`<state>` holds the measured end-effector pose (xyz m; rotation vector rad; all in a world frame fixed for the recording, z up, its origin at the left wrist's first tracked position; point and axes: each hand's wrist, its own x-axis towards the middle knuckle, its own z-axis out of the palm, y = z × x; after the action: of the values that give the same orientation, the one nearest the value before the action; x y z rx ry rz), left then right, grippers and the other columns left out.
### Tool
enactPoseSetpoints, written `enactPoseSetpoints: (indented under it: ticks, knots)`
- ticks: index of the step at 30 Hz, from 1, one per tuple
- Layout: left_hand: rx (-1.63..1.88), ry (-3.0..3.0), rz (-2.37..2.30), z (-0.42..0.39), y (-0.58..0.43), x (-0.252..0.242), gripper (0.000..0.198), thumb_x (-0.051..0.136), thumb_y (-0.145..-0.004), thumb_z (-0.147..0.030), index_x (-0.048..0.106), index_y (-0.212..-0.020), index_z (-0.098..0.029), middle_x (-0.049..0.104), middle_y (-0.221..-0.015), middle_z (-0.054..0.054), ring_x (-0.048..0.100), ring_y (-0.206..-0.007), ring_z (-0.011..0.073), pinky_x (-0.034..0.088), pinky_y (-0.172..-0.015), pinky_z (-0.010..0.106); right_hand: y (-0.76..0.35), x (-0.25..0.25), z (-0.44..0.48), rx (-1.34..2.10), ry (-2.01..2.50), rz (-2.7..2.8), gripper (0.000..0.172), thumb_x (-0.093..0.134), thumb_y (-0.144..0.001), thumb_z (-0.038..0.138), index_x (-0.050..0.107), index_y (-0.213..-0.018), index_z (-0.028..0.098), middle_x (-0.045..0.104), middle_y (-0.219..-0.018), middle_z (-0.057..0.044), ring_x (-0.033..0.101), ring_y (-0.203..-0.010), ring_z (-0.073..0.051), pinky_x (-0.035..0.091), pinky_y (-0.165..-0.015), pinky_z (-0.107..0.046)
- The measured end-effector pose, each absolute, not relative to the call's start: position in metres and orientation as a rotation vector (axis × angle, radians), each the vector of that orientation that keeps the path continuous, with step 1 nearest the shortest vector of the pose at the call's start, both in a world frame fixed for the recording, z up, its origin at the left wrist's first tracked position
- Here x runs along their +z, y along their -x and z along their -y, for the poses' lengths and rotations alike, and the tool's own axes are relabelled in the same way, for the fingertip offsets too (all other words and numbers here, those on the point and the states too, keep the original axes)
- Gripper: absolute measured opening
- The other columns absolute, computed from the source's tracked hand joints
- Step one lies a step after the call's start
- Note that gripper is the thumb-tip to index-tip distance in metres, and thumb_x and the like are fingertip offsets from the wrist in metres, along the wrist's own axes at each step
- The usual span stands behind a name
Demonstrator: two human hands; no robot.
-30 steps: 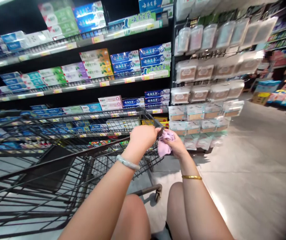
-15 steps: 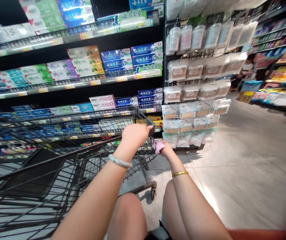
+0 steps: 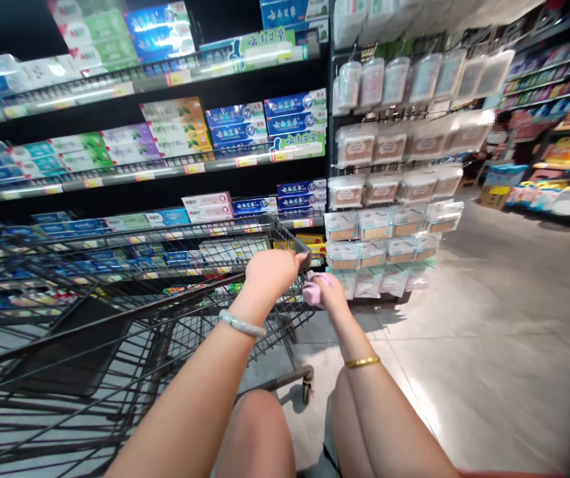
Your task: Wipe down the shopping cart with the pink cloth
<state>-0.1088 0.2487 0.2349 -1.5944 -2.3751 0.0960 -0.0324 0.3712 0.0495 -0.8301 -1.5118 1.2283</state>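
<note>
You get bright light, glaring off the floor between four and five o'clock, with shadow beside the wheel at six. Boxes at ten smear and stretch; blackness eats your edge at four.

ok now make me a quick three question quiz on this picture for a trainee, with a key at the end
1. Which hand is holding the pink cloth?
2. True or false: the gold bangle is on the left arm.
3. Multiple choice: what is the left hand on?
a) a boxed item on the shelf
b) a corner of the shopping cart
c) a hanging packet

Key:
1. The right hand
2. False, it is on the right arm
3. b
</note>
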Motion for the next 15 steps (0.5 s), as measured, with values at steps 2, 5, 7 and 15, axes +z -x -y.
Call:
enactPoseSetpoints:
  ticks: [2, 5, 7, 15]
  knots:
    - [0.086, 1.601, 2.354, -0.248, 0.109, 0.234, 0.061, 0.025, -0.104, -0.052, 0.074, -0.106, -0.015, 0.077, -0.097, 0.018, 0.074, -0.096, 0.0328, 0.057, -0.081, 0.043, 0.038, 0.058, -0.363, 1.218, 0.788, 1.445, 0.046, 0.055, -0.084, 0.053, 0.065, -0.113, 0.019, 0.075, -0.109, -0.009, 0.068, -0.097, -0.023, 0.052, -0.088, -0.034]
    - [0.088, 1.607, 2.352, -0.248, 0.107, 0.234, 0.059, 0.027, -0.104, -0.05, 0.073, -0.104, -0.013, 0.076, -0.096, 0.019, 0.074, -0.095, 0.0322, 0.057, -0.08, 0.042, 0.046, 0.059, -0.358, 1.201, 0.833, 1.423, 0.047, 0.059, -0.08, 0.053, 0.064, -0.118, 0.024, 0.073, -0.116, -0.007, 0.067, -0.105, -0.024, 0.051, -0.095, -0.036]
    - [0.086, 1.61, 2.356, -0.249, 0.106, 0.235, 0.058, 0.028, -0.105, -0.049, 0.072, -0.104, -0.012, 0.076, -0.097, 0.019, 0.074, -0.094, 0.0324, 0.057, -0.079, 0.042, 0.048, 0.055, -0.36, 1.224, 0.884, 1.44, 0.044, 0.061, -0.077, 0.052, 0.066, -0.109, 0.023, 0.075, -0.107, -0.009, 0.068, -0.1, -0.027, 0.052, -0.092, -0.04]
    - [-0.014, 1.595, 2.363, -0.234, 0.117, 0.251, 0.053, 0.031, -0.103, -0.057, 0.059, -0.127, -0.019, 0.075, -0.114, 0.011, 0.072, -0.104, 0.0249, 0.054, -0.083, 0.033, 0.044, 0.082, -0.343, 1.039, 0.718, 1.341, 0.053, 0.058, -0.083, 0.048, 0.057, -0.129, 0.021, 0.064, -0.131, -0.013, 0.061, -0.12, -0.028, 0.044, -0.107, -0.043]
